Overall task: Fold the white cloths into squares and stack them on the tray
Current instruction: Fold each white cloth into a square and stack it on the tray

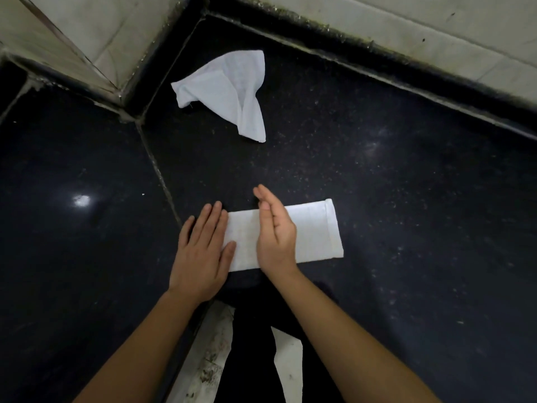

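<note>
A white cloth folded into a long rectangle lies flat on the black stone counter near its front edge. My left hand rests flat, palm down, on the cloth's left end, with its thumb on the fabric. My right hand stands on its edge across the middle of the cloth, fingers straight and together, holding nothing. A second white cloth lies crumpled farther back. No tray is in view.
A pale tiled wall runs along the back and a tiled corner juts in at the upper left. A grout seam crosses the counter. Below the front edge are my dark clothing and pale floor.
</note>
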A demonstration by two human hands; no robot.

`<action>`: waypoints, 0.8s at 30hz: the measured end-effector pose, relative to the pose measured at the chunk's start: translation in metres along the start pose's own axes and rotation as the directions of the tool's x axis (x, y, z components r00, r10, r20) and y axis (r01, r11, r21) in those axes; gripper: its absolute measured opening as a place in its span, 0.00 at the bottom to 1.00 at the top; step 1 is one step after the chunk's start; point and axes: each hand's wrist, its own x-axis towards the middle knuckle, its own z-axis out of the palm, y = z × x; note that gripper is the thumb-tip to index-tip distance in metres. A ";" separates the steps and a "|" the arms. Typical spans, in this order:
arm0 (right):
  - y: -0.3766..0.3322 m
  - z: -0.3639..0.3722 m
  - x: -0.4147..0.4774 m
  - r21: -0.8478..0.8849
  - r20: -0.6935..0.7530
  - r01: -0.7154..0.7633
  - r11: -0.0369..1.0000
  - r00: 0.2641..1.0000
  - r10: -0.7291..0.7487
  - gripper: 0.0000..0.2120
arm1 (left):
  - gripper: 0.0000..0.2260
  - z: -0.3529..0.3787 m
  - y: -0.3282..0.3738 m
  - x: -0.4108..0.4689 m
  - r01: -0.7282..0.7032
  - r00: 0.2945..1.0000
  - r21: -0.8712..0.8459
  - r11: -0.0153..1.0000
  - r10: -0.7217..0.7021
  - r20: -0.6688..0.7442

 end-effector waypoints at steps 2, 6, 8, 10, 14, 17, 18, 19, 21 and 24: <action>0.001 0.004 0.001 -0.008 0.016 0.011 1.000 1.000 -0.011 0.18 | 0.27 -0.004 0.000 0.001 -0.001 1.000 0.014 1.000 0.001 -0.009; 0.011 -0.033 0.015 -0.078 -0.083 0.072 0.994 0.993 -0.078 0.18 | 0.27 -0.005 -0.001 0.005 -0.017 1.000 0.033 0.999 0.017 0.012; 0.018 -0.065 0.024 -0.050 -0.206 0.088 0.995 0.974 -0.097 0.17 | 0.27 -0.004 0.000 0.004 -0.013 0.999 0.040 0.999 0.012 0.036; 0.020 -0.087 0.028 -0.026 -0.244 0.088 0.996 0.965 -0.092 0.17 | 0.27 -0.004 -0.001 0.002 -0.006 0.999 0.045 0.999 0.004 0.043; 0.016 -0.089 0.028 -0.097 -0.208 0.114 0.989 0.969 -0.132 0.17 | 0.27 -0.005 0.000 0.003 -0.019 0.999 0.034 0.999 0.017 0.046; 0.018 -0.085 0.027 -0.156 -0.226 0.147 0.977 0.957 -0.181 0.17 | 0.27 -0.007 0.001 0.001 0.012 1.000 -0.023 1.000 -0.012 0.025; 0.019 -0.085 0.027 -0.176 -0.229 0.146 0.974 0.956 -0.184 0.17 | 0.27 -0.009 0.006 0.002 0.040 0.999 -0.061 0.997 -0.040 0.008; 0.019 -0.085 0.027 -0.195 -0.227 0.144 0.970 0.956 -0.187 0.17 | 0.27 -0.012 0.014 0.005 0.065 0.998 -0.098 0.993 -0.066 -0.007; 0.019 -0.085 0.026 -0.238 -0.210 0.150 0.960 0.957 -0.201 0.17 | 0.27 -0.015 0.038 0.015 0.050 0.998 -0.107 0.993 -0.053 -0.022; 0.020 -0.085 0.028 -0.299 -0.186 0.182 0.937 0.952 -0.244 0.17 | 0.27 -0.010 0.057 0.030 -0.092 0.994 0.039 0.995 0.089 0.061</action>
